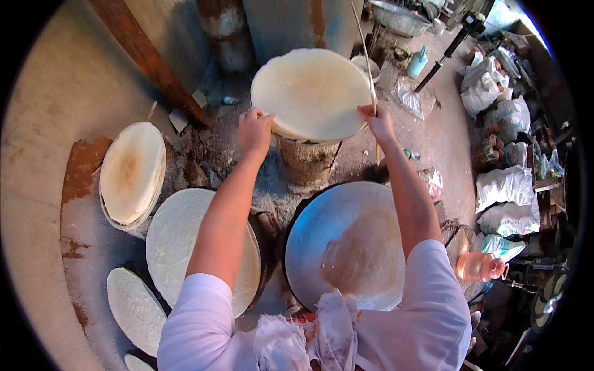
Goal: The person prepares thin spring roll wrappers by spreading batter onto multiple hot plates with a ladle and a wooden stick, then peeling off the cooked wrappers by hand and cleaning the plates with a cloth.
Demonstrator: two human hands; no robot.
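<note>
A large, pale, thin round flatbread (309,93) lies on top of a drum-like stand in front of me, browned faintly in the middle. At its near left edge, my left hand (253,133) is closed with the rim pinched between thumb and fingers. My right hand (379,123) is closed round a long thin stick (369,62) that stands nearly upright, its thumb touching the flatbread's right edge. Below my hands is a round griddle (309,247) with a bare, partly brown surface. Left of it, a second griddle carries a pale layer of batter (185,229), partly hidden by my left forearm.
Another browned flatbread (131,173) rests on a round support at the left. A further batter-covered griddle (136,309) sits below it. An orange-red jug (479,267) stands at the right, near several filled white bags (507,191). A wooden beam (148,59) slants at the upper left.
</note>
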